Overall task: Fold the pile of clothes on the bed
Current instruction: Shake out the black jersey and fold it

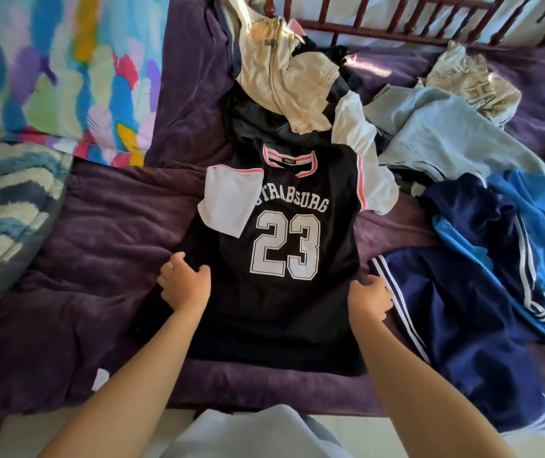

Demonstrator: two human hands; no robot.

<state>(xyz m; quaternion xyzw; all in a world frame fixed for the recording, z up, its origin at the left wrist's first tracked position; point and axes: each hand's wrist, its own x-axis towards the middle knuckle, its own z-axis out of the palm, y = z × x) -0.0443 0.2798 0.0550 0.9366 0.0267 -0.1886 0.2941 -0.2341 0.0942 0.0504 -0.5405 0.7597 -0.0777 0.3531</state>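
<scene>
Top: and there it is, a pale grey top (257,434) on the person's chest, plain soft cloth, with a darker grey fold down its right side.
Top, how much shows: only a rounded patch of it at the bottom edge.
Left forearm: just left of the grey top, the left forearm (125,375) is bare right up to the wrist.
Right forearm: right of the grey top, the right forearm (406,375) is the same, bare along its whole visible length.
Left hand: beyond the grey top, up and left, the left hand (185,285) is bare.
Right hand: up and right of the grey top, the right hand (368,297) is bare too.
Sleeves: where the grey top's sleeves end lies out of view.
</scene>
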